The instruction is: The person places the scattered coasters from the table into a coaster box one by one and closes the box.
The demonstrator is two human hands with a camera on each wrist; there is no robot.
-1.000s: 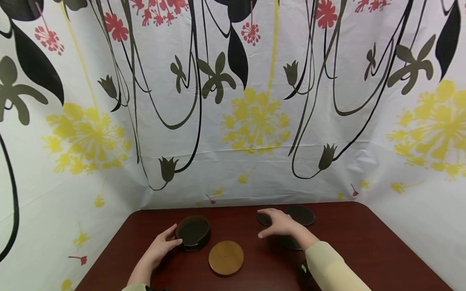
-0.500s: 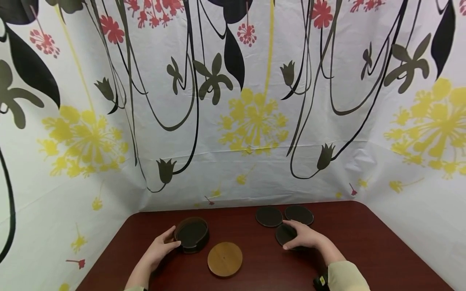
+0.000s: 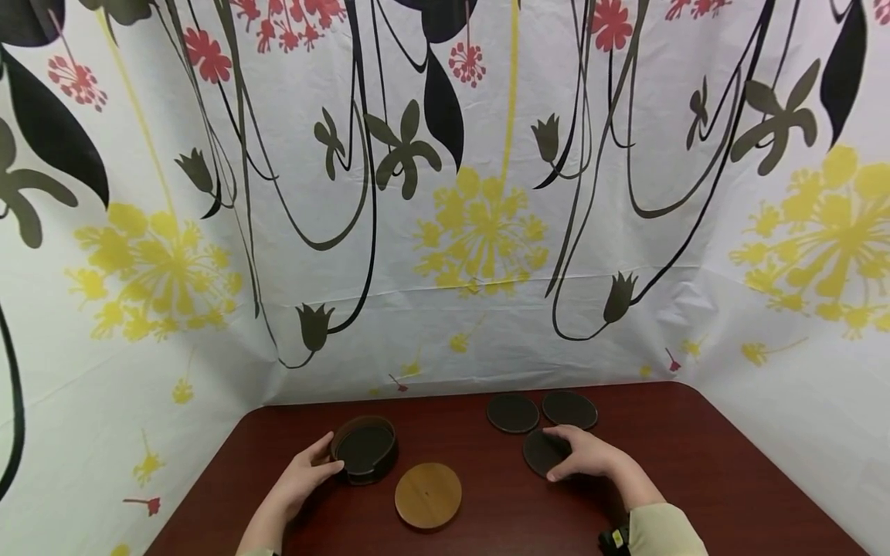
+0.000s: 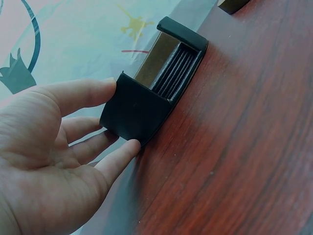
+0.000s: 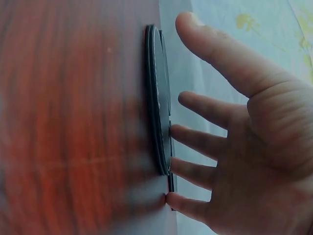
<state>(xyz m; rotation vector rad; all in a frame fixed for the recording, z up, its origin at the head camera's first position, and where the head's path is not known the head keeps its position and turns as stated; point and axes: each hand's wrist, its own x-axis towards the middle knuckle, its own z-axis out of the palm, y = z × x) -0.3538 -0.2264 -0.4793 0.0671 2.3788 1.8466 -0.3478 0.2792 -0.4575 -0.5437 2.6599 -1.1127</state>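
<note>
At the left of the table stands a round dark coaster holder point(image 3: 386, 465) with a cut-out in its wall. A stack of dark coasters point(image 4: 177, 72) shows through that slot in the left wrist view. My left hand point(image 3: 300, 477) grips the holder's outer side between thumb and fingers. On the right, my right hand point(image 3: 589, 454) reaches over a dark round coaster point(image 3: 539, 451), thumb and fingers spread around its right side. In the right wrist view its fingers are extended beside the edge of the coaster point(image 5: 155, 103); whether they touch it I cannot tell.
Two more dark coasters, one on the left point(image 3: 513, 413) and one on the right point(image 3: 570, 408), lie behind. A round wooden disc point(image 3: 428, 496) lies between the hands. The reddish-brown table point(image 3: 480, 533) meets a patterned sheet point(image 3: 445, 340) at its back and sides.
My right hand has moved right and down from above the far coasters to the nearest one, uncovering the others. The left hand keeps its place on the holder.
</note>
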